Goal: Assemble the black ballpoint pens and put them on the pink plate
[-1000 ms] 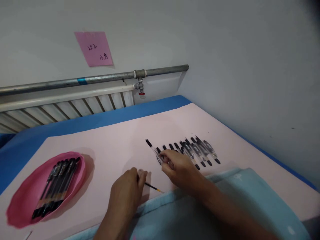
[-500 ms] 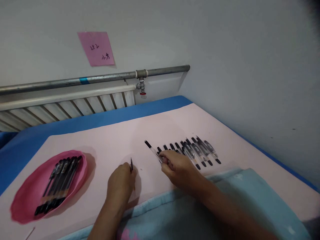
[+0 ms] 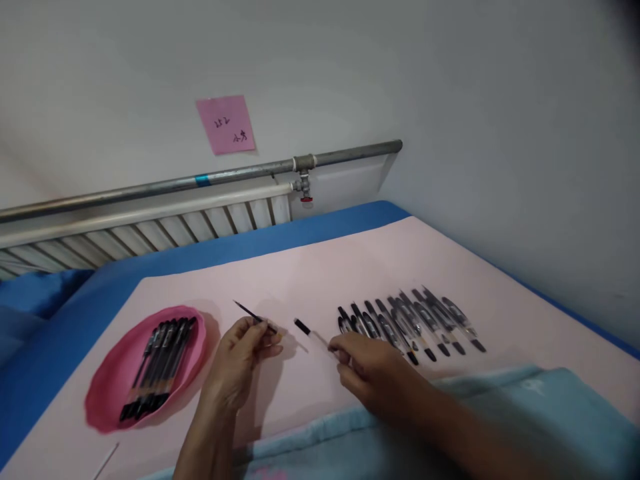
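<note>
My left hand [image 3: 239, 357] pinches a thin black pen refill [image 3: 249, 311], its fine tip pointing up and to the left. My right hand [image 3: 375, 370] grips a clear pen barrel [image 3: 319, 336] with a black end, which points toward my left hand. A gap separates the refill from the barrel. Just beyond my right hand lie pen parts [image 3: 415, 320] in a row, clear with black ends. To the left of my left hand, a pink scalloped dish [image 3: 107, 380] holds several black capped pens [image 3: 163, 363] side by side.
A pale pink sheet [image 3: 270, 273] covers the blue surface [image 3: 345, 222]. A light blue cloth [image 3: 545, 400] lies along the near side. A thin white stick [image 3: 106, 460] is near the dish. Behind are a radiator [image 3: 190, 223], a metal pipe [image 3: 250, 171] and a pink note [image 3: 227, 127].
My left hand has turned, and the refill has gone from upright to slanting left. The right hand still holds the barrel, now pointing toward the left hand. The view has shifted.
</note>
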The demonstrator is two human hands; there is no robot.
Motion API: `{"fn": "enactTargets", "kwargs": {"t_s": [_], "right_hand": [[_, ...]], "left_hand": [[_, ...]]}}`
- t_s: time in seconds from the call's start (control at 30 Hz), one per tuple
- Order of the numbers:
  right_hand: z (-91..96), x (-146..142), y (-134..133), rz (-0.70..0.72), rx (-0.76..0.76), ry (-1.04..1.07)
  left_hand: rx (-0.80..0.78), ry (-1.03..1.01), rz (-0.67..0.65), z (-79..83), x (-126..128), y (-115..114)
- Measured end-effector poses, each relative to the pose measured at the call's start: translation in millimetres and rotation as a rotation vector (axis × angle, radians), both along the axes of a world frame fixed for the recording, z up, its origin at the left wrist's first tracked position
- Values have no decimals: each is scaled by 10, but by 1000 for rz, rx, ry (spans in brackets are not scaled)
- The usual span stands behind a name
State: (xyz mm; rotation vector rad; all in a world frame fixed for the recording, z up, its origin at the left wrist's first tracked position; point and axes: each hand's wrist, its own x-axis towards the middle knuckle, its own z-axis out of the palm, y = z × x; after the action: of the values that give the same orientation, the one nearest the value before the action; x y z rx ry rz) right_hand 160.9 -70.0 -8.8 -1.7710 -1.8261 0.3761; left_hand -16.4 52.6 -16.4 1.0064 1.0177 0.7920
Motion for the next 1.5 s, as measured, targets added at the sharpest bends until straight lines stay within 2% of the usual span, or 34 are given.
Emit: {"fn": "enactTargets", "kwargs": {"t_s": [0.1, 0.2, 0.4, 0.7, 1.5], "right_hand": [[-34, -24, -4, 57, -16, -8], [-34, -28, -4, 63, -14, -10], [17, -47, -5, 79, -62, -19], [-29, -25, 10, 90, -92, -19], [-8, -35, -10, 92, -101, -9]], "left_hand": [[-111, -204, 53, 49, -12, 18], [-143, -260, 83, 75, 4, 2], [-130, -263, 91, 90, 38, -38], [-89, -213, 88, 124, 57, -57], [-65, -183, 81, 127, 32, -58]]}}
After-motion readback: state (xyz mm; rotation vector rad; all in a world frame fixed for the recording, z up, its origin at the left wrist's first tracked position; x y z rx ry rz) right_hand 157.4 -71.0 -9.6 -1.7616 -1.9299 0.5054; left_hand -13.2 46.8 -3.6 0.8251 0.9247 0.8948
